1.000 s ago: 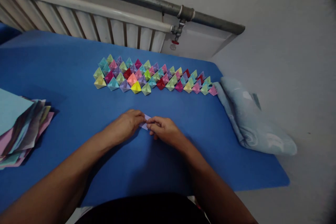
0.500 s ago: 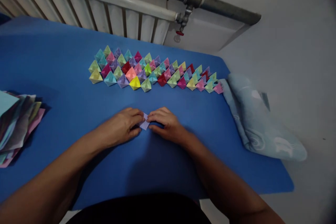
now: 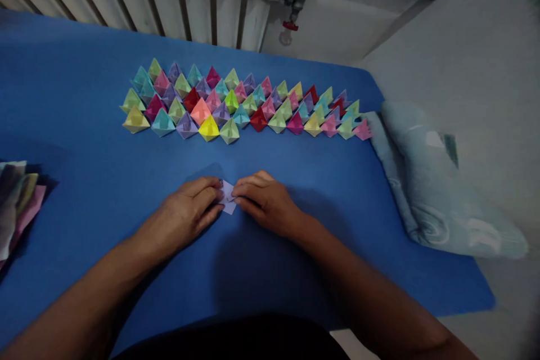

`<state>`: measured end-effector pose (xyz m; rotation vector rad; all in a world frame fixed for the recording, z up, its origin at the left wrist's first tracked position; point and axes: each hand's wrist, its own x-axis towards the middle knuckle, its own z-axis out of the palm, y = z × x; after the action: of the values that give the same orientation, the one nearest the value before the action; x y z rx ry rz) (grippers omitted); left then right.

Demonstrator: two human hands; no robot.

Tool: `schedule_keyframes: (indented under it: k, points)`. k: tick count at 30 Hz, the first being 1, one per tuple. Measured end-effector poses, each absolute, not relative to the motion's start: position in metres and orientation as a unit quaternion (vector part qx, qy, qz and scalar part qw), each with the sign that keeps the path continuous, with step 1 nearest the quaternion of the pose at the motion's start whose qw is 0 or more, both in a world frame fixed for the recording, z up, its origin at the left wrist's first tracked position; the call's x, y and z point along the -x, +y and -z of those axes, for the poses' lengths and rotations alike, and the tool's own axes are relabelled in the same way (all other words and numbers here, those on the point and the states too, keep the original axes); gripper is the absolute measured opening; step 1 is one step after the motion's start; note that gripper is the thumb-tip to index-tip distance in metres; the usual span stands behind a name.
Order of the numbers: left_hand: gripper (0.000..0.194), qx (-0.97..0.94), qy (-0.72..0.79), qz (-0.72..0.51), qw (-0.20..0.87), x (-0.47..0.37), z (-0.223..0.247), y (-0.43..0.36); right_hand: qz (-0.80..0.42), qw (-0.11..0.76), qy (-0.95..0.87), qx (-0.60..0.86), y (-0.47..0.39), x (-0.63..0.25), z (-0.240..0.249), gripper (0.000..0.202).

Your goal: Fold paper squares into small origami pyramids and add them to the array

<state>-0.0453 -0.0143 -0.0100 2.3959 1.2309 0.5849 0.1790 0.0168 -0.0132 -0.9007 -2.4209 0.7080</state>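
Observation:
A small pale purple folded paper (image 3: 228,205) lies on the blue table in front of me, between both hands. My left hand (image 3: 192,205) has its fingertips closed on the paper's left side. From the right, my right hand (image 3: 265,201) pinches its right edge between thumb and fingers. Parts of the paper are hidden under the fingertips. Beyond the hands stand rows of folded paper boats (image 3: 208,129) in yellow, green, pink, red, purple and blue.
At the left edge lies a stack of coloured paper sheets (image 3: 21,208). A folded light blue blanket (image 3: 439,191) rests on the right end of the blue table (image 3: 105,191). Behind the table are a white radiator (image 3: 196,8) and a pipe valve with a red handle (image 3: 290,26).
The view has shifted closer and lower, so the radiator sits higher in it. My right thumb has moved up against the paper's edge, and both hands remain on the paper.

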Motion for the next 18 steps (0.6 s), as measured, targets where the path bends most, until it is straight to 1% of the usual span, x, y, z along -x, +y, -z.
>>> schedule_keyframes:
  k: [5, 15, 18]
  points:
    - [0.026, -0.856, 0.439, -0.215, 0.167, 0.046, 0.010, -0.010, -0.236, 0.237, -0.868, 0.368, 0.017, -0.178, 0.015, 0.012]
    - [0.028, -0.832, 0.487, -0.214, 0.155, 0.044, 0.010, -0.006, -0.263, 0.242, -0.819, 0.449, 0.015, -0.168, 0.012, 0.011]
    - [0.028, -0.826, 0.497, -0.216, 0.155, 0.044, 0.011, -0.007, -0.264, 0.233, -0.816, 0.458, 0.015, -0.166, 0.012, 0.007]
